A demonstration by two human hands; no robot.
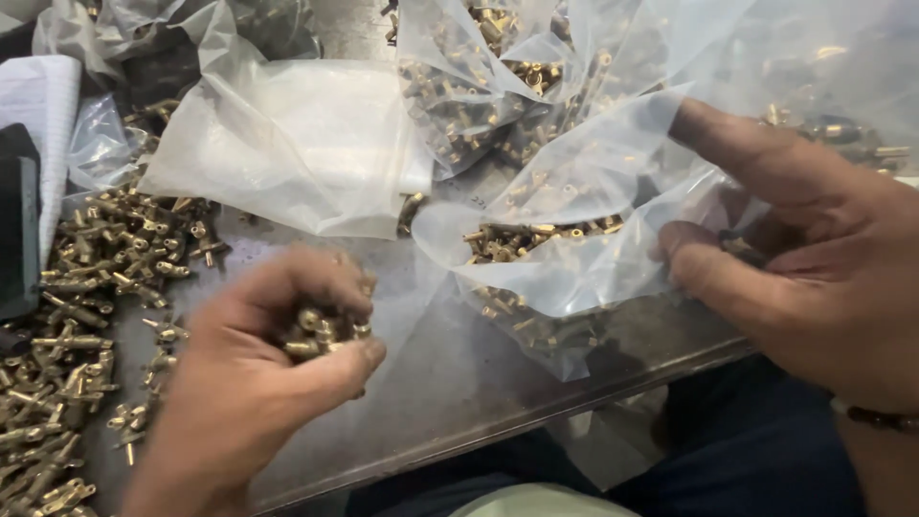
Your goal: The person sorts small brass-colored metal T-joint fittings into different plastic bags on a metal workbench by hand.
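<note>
Left hand (254, 373) is sitting low over the grey metal table (450, 364), fingers curled in and cupping a small handful of brass fittings (321, 330); thumb is closing across the front of the bunch, so the fist is gripping, not spread. Right hand (814, 258) is holding the mouth of a clear plastic bag (593, 220), thumb on top and index finger underneath, pinching the film between them and keeping the opening facing the left hand. Some fittings are already lying inside that bag (536, 239), near its lower fold, and the bag is resting on the table close to the front edge. The two hands are near each other but apart, with bare table between them. A loose pile of brass fittings (86, 316) is spreading over the left part of the table, just beside the left hand. An empty-looking folded plastic bag (297, 144) is lying behind the left hand. More filled bags (479, 77) are stacking up at the back, touching the held bag. A dark bracelet (881, 417) is showing on the right wrist. White paper (38, 105) and a dark object (17, 230) are sitting at the far left edge; cannot tell what the dark one is.
</note>
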